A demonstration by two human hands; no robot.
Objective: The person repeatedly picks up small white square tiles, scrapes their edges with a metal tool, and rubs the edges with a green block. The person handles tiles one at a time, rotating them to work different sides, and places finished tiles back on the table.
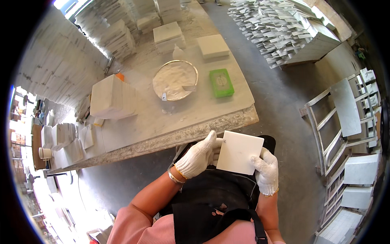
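A square white stone tile (pixel 240 152) is held up over my lap, in front of the table's near edge. It has a small dark spot near its upper left corner. My right hand (pixel 266 171), in a white knit glove, is closed on the tile's right edge with the thumb across its front face. At the left edge, my gloved left hand (pixel 199 156) has its fingers curled against the tile and partly behind it, while its thumb points up off the face. The tile's back and the fingertips behind it are hidden.
On the table (pixel 146 130) stand a bowl of white paste (pixel 174 77) with scraper blades, a green box (pixel 222 83), a tile stack (pixel 111 97) and further tile stacks (pixel 168 34). Metal racks (pixel 325 118) with slabs are at right; piled strips (pixel 280 32) lie beyond.
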